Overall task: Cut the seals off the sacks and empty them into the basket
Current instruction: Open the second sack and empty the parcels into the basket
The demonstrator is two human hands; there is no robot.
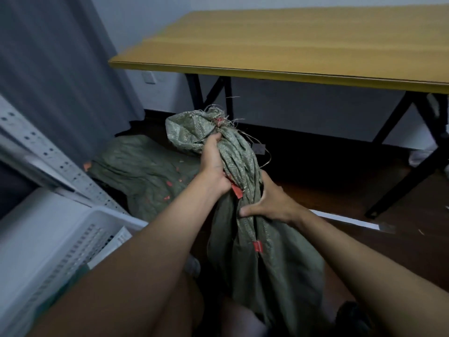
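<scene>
I hold a green woven sack upright in front of me, its neck twisted and bunched. My left hand grips the neck just below the tied top, where a red seal and frayed strings show. Lower down, my right hand grips the twisted neck from the right. Small red tags hang on the sack. A second green sack lies flat on the floor behind, with red scraps on it. The white slotted basket stands at the lower left, holding paper packets.
A yellow-topped table on black crossed legs stands ahead. A grey curtain hangs at the left, with a white perforated rack beside it. The floor is dark wood, with a white strip lying at the right.
</scene>
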